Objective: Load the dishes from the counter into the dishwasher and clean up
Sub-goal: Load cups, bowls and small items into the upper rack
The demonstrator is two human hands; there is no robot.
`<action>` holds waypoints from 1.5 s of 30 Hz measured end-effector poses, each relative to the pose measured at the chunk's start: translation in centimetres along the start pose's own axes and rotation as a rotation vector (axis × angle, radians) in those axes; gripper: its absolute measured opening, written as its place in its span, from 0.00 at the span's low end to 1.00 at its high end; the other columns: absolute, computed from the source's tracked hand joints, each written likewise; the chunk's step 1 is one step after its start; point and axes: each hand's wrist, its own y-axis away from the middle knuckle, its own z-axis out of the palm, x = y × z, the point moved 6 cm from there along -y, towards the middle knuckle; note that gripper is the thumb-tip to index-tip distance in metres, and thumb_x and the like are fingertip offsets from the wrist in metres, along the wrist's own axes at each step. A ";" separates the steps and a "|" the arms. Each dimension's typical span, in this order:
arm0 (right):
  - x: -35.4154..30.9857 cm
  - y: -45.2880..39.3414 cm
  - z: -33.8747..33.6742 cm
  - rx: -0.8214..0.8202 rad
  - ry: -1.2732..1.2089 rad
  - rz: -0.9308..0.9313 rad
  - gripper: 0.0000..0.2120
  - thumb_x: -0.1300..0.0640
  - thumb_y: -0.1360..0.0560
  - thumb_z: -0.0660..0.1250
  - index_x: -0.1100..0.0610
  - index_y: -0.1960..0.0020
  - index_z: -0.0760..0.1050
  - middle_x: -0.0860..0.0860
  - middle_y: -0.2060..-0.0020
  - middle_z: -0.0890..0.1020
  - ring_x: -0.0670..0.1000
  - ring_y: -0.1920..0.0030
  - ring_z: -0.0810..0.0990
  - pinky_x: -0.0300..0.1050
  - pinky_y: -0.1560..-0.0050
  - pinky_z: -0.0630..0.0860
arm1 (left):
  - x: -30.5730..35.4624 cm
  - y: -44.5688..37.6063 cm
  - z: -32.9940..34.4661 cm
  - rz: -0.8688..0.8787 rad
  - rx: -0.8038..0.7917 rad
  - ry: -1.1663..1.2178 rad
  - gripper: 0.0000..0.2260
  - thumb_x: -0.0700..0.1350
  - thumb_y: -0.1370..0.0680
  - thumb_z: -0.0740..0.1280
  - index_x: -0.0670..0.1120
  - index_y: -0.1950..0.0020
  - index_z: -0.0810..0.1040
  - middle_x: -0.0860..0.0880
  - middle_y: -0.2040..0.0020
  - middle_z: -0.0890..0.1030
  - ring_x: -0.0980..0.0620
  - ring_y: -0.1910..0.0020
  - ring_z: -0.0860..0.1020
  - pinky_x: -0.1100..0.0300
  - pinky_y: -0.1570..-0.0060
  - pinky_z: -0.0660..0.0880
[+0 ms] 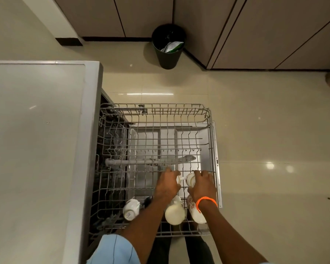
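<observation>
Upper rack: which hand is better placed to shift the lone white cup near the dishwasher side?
Left hand, probably: it is on the same side as the cup; the right hand grips another cup.

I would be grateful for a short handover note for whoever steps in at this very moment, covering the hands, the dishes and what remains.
Left hand: in the pulled-out upper rack, grip closed on a white cup.
Right hand: beside it, grip closed on a second white cup.
Already racked near the front: an upturned white cup, a plain white mug and a floral mug.
Done: three pieces loaded; two more being seated.
Left: release both cups, check the counter (out of view) for more dishes, push the rack in, close up, tidy.
</observation>
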 end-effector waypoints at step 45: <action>1.8 -0.7 1.3 0.061 -0.103 -0.041 0.35 0.50 0.30 0.75 0.51 0.28 0.65 0.54 0.33 0.71 0.56 0.33 0.70 0.52 0.41 0.76 | -1.6 0.8 2.0 0.082 0.148 -0.056 0.30 0.49 0.26 0.76 0.54 0.25 0.70 0.49 0.31 0.72 0.49 0.31 0.70 0.53 0.33 0.73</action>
